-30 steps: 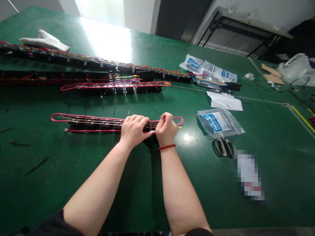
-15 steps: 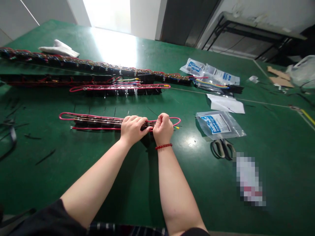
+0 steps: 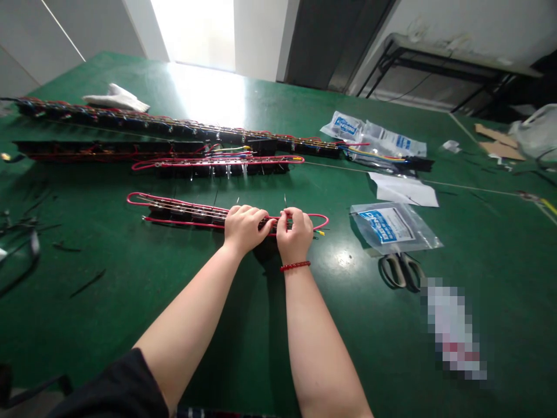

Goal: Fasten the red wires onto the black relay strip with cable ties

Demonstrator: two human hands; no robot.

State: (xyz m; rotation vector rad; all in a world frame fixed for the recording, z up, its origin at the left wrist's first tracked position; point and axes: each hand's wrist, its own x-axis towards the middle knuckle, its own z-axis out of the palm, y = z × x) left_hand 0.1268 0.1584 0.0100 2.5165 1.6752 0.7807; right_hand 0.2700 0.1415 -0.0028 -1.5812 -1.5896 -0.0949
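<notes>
A long black strip of components looped by a pink-red wire (image 3: 178,209) lies on the green table (image 3: 130,290) in front of me. My left hand (image 3: 244,227) rests curled over the strip near its right end, fingers pressed on it. My right hand (image 3: 296,232), with a red bead bracelet at the wrist, is closed in a pinch on the same strip and wire just to the right. The wire's loop end and a yellow tip (image 3: 321,232) stick out past my right hand.
Further back lie several similar wired strips (image 3: 209,164). Clear plastic bags with blue labels (image 3: 391,223) and white paper (image 3: 402,188) lie at the right, with scissors (image 3: 400,270) nearer me. White cloth (image 3: 115,98) sits far left; black cable ties (image 3: 87,283) lie scattered at the left.
My right hand has closed in toward the left hand on the strip. The camera view has tilted and shifted, so the strip appears more to the right.
</notes>
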